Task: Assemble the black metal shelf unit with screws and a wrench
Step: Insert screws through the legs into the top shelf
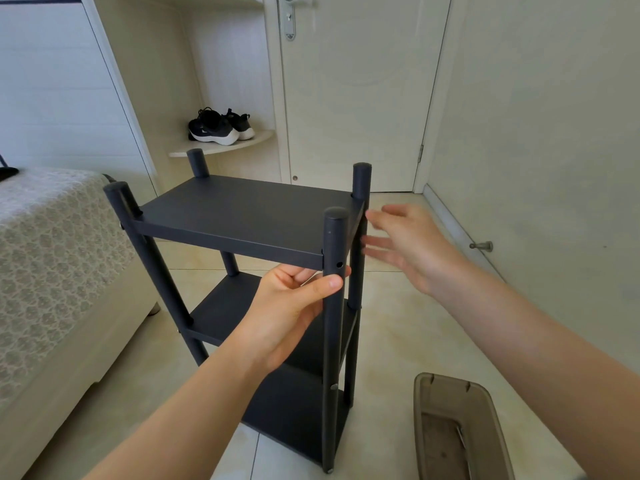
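The black metal shelf unit [242, 213] stands upright on the tiled floor with three shelves between round posts. My left hand [294, 306] grips the near right post [334, 327] just below the top shelf, thumb across the front of it. An empty screw hole [339, 264] shows in that post right above my thumb. My right hand [412, 244] hovers open to the right of the top shelf, fingers spread and blurred, close to the far right post [360, 188] but holding nothing. A metal tool, perhaps the wrench [462, 441], lies in a tray at the lower right.
A brown translucent tray [450, 393] sits on the floor at the lower right. A bed with a patterned cover [52, 254] is close on the left. Behind stand a white door [353, 98], a corner shelf with black shoes [218, 128], and a door stop [483, 246] on the right wall.
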Tool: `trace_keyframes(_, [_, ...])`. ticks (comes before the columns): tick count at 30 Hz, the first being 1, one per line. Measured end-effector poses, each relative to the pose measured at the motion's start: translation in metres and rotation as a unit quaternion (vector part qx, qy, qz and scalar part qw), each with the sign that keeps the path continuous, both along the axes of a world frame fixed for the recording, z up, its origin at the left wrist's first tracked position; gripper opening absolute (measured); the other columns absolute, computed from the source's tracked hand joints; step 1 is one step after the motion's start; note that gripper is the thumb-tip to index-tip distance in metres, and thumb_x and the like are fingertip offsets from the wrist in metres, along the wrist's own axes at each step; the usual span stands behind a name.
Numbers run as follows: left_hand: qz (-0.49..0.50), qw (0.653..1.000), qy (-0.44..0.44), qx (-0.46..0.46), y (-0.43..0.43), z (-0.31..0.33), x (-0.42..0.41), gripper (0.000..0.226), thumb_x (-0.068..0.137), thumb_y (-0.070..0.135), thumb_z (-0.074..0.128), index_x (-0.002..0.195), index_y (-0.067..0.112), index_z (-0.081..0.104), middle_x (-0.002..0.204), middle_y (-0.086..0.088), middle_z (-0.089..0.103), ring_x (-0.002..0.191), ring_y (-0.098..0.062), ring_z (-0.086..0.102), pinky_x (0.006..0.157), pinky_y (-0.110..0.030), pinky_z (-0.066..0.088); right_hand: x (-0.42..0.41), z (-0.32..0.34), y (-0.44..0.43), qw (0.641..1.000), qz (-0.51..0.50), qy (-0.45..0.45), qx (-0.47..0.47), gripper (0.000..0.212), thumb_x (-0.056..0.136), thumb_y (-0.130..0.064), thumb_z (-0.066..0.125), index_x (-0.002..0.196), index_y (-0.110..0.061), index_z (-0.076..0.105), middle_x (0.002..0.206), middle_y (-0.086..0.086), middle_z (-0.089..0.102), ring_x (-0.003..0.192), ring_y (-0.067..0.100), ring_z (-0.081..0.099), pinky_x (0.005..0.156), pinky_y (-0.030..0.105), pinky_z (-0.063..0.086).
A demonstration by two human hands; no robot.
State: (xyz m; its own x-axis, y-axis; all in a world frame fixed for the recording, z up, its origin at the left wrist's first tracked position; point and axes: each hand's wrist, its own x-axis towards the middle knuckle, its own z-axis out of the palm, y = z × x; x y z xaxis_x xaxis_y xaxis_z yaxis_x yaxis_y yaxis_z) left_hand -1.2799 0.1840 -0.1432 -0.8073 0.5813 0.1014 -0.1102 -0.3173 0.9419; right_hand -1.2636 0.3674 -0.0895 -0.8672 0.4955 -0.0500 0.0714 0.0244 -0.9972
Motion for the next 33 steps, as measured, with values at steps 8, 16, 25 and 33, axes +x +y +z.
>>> trace_keyframes(8, [-0.005, 1.0, 0.001, -0.029, -0.003, 0.0, 0.002, 0.012, 0.071, 0.024, 0.086, 0.066, 0.02, 0.075, 0.097, -0.021, 0.067, 0.112, -0.037, 0.067, 0.085, -0.028, 0.057, -0.027, 0.029, -0.002, 0.947, 0.099, -0.052, -0.302, 0.063, 0.09, -0.064, 0.053, 0.118, -0.007, 0.055, 0.1, 0.018, 0.073, 0.08, 0.032, 0.074, 0.057, 0.045, 0.06])
trace_keyframes(16, [-0.014, 1.0, -0.004, -0.019, -0.003, 0.004, 0.001, 0.009, 0.068, 0.023, 0.082, 0.072, 0.016, 0.078, 0.097, -0.022, 0.067, 0.107, -0.032, 0.07, 0.087, -0.03, 0.058, -0.049, 0.032, -0.006, 0.963, 0.059, -0.076, -0.251, 0.055, 0.092, -0.065, 0.047, 0.102, -0.012, 0.056, 0.079, 0.012, 0.072, 0.062, 0.027, 0.073, 0.047, 0.04, 0.056])
trace_keyframes(25, [-0.04, 0.999, -0.006, -0.004, -0.003, 0.004, -0.001, 0.005, 0.074, 0.022, 0.08, 0.071, 0.018, 0.079, 0.092, -0.008, 0.076, 0.106, -0.023, 0.072, 0.083, -0.026, 0.057, -0.052, 0.031, -0.006, 0.97, 0.056, -0.063, -0.227, 0.056, 0.095, -0.062, 0.044, 0.118, -0.012, 0.053, 0.106, 0.015, 0.068, 0.084, 0.029, 0.071, 0.049, 0.041, 0.057])
trace_keyframes(33, [-0.014, 1.0, -0.01, 0.008, 0.003, 0.006, 0.004, 0.008, 0.071, 0.021, 0.079, 0.073, 0.013, 0.077, 0.091, -0.012, 0.075, 0.103, -0.024, 0.073, 0.079, -0.021, 0.056, -0.039, 0.013, 0.007, 0.958, 0.115, -0.03, -0.26, 0.066, 0.098, -0.063, 0.034, 0.129, -0.008, 0.049, 0.108, 0.021, 0.07, 0.093, 0.033, 0.072, 0.07, 0.042, 0.06])
